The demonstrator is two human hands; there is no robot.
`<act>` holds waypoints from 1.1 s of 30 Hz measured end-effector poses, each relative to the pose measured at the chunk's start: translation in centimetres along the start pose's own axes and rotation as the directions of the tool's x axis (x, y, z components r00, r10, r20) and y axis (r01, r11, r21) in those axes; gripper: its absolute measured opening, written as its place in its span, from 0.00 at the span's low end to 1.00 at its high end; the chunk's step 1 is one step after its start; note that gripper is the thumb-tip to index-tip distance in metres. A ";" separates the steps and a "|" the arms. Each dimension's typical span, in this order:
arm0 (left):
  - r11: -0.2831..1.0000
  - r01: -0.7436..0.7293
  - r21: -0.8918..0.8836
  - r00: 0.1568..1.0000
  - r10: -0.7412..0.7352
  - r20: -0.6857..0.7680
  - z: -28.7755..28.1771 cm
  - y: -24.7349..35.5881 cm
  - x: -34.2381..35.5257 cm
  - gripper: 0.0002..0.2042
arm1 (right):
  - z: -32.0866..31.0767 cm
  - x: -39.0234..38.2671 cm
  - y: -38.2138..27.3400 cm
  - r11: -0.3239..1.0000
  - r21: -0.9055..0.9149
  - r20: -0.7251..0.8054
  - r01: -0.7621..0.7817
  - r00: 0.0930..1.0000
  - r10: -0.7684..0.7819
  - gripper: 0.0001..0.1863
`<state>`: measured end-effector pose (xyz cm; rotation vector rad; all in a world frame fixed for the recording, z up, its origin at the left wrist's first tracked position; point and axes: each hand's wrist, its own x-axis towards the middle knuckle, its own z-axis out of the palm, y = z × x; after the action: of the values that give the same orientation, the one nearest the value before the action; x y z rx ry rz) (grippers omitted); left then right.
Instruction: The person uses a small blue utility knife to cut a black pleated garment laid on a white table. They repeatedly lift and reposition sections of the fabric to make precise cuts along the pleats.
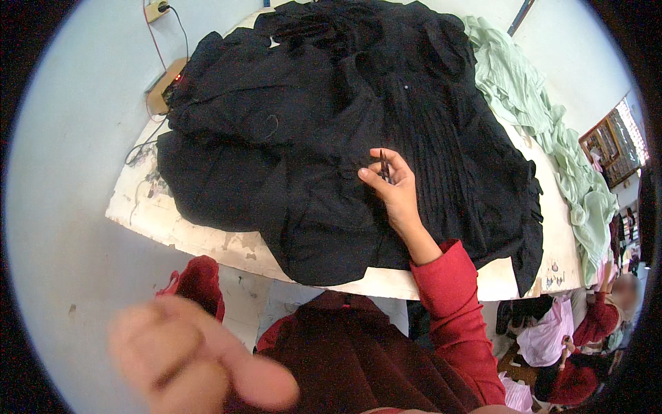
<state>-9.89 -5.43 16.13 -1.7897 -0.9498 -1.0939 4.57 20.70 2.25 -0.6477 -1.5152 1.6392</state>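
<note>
Head view. My right hand [400, 192], centre of frame — fingers closed on small dark snips [383, 167], above black cloth [234, 172]. My left hand [186, 352], lower left, blurred — whether its fingers grip anything, I cannot tell. Black cloth: spread over pale counter [148, 207], centre to top. Pale green fabric [527, 103]: upper right.

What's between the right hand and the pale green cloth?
In the head view, pleated black cloth spreads from the right hand toward the pale green cloth, then a bare strip of whitish tabletop.
</note>
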 end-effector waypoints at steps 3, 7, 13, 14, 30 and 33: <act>0.967 0.211 0.141 0.976 -0.199 -0.090 3.2 -2.5 -3.4 0.09 | 0.0 0.0 0.0 1.000 -0.004 -0.022 -0.008 1.000 0.008 0.22; 0.745 0.630 0.219 0.772 -0.631 -0.076 6.4 -5.3 -4.6 0.06 | 0.4 -0.1 -0.5 0.997 -0.047 -0.034 -0.053 0.998 0.051 0.23; 0.634 0.706 0.316 0.681 -0.730 -0.056 6.7 -5.2 -5.6 0.05 | 0.6 -0.3 -0.4 0.997 -0.065 -0.047 -0.048 0.998 0.045 0.23; 0.615 0.716 0.330 0.666 -0.744 -0.056 6.4 -5.0 -5.7 0.05 | 0.7 -0.3 -0.5 0.996 -0.073 -0.047 -0.055 0.998 0.052 0.23; 0.738 0.669 0.081 -0.365 0.232 0.902 -1.4 17.8 -36.9 0.10 | 0.1 0.0 0.2 0.998 -0.044 -0.045 -0.035 0.998 0.033 0.22; 0.731 0.677 0.083 -0.366 0.237 0.900 -1.1 18.1 -37.8 0.11 | 0.1 -0.1 0.0 0.998 -0.051 -0.031 -0.045 0.999 0.044 0.22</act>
<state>-6.97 -20.28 -23.02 -3.1295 -2.3593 0.6665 4.53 20.54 2.30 -0.7360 -1.5353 1.6212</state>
